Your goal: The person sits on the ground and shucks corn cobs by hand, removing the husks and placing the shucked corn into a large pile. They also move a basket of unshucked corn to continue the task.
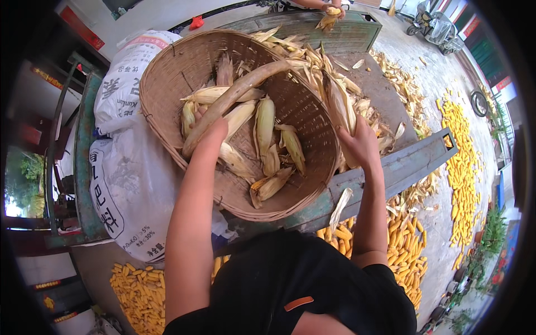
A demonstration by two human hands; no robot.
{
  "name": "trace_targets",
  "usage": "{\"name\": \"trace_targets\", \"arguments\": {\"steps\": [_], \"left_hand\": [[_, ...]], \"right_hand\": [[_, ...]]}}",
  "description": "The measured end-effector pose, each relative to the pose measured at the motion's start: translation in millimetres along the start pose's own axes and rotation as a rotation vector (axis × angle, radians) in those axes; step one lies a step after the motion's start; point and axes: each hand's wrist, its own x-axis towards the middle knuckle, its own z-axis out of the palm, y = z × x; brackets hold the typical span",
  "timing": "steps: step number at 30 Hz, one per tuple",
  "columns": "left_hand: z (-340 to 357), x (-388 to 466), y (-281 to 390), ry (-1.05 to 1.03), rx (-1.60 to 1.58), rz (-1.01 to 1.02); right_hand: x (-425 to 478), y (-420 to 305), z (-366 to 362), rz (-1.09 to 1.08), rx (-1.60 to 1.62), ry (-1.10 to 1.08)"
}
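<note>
A large woven basket with a thick curved wooden handle sits tilted before me. Several ears of corn in dry husks lie inside; one near the front rim shows yellow kernels. My left hand reaches into the basket below the handle, which hides part of it. Its fingertips show past the handle, beside a husked ear; whether they grip it is unclear. Just outside the right rim, my right hand grips a long corn ear in its husk, its thumb lying along the side.
The basket rests by the metal side wall of a cart bed strewn with husks. White printed sacks stand at left. Bare yellow cobs cover the ground in heaps. Across the bed, another person's hands hold a partly husked cob.
</note>
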Motion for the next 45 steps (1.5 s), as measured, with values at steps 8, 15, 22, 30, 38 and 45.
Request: {"name": "trace_targets", "arguments": {"steps": [8, 15, 22, 30, 38, 45], "left_hand": [[-1.0, 20.7, 12.0, 0.092, -0.156, -0.329], [60.7, 33.7, -55.8, -0.021, -0.426, -0.628], [59.0, 28.9, -77.6, -0.160, -0.304, -0.648], [94.7, 40.3, -106.7, -0.056, -0.433, -0.482], [30.7, 2.1, 6.2, -0.428, -1.284, -0.163], [-53.3, -35.7, 43.1, -0.887, -1.485, -0.114]], "right_hand": [[21.2, -52.1, 37.3, -0.377, 0.327, -0.007], [124.3, -115.8, 215.0, -0.544, 0.217, -0.302], [147.1, -185.5, 284.1, -0.799, -0.161, 0.241], [134.4, -201.7, 242.5, -0.857, -0.143, -0.055], [46.1, -122.1, 82.1, -0.475, -0.042, -0.303], [-45.4, -35.9, -80.0, -0.202, 0.161, -0.187]]}}
